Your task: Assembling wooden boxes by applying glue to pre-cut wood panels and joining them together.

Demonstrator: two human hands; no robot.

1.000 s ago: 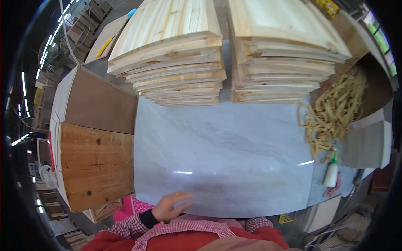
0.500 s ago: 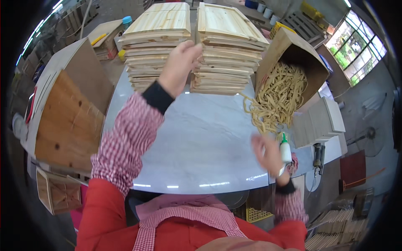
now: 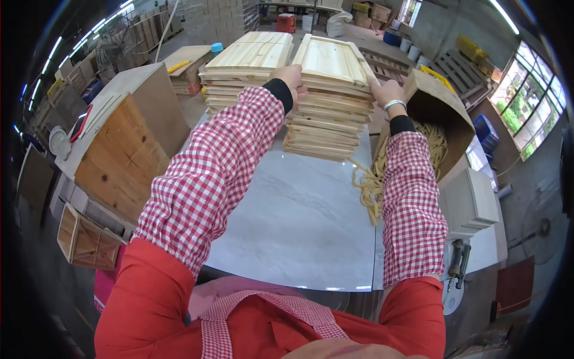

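Two stacks of pale wooden panels stand side by side at the far end of the table. My left hand is at the near left corner of the right stack, fingers curled round the edge of the top wooden panel. On that panel's right edge, my right hand grips with the thumb side up. The top panel has a raised rim and still lies on the stack. Left of it, the other stack is partly behind my left forearm. Some of my fingertips are hidden by the panel edges.
A tipped cardboard box spills tan strips beside my right forearm. Grey-white boards and a power driver lie at the right. A large wooden box borders the left of the grey marbled table.
My right hand has moved from the near right side up to the right stack. My left hand has shifted to that stack's left corner. The view has tilted up, and my right arm now hides the glue bottle.
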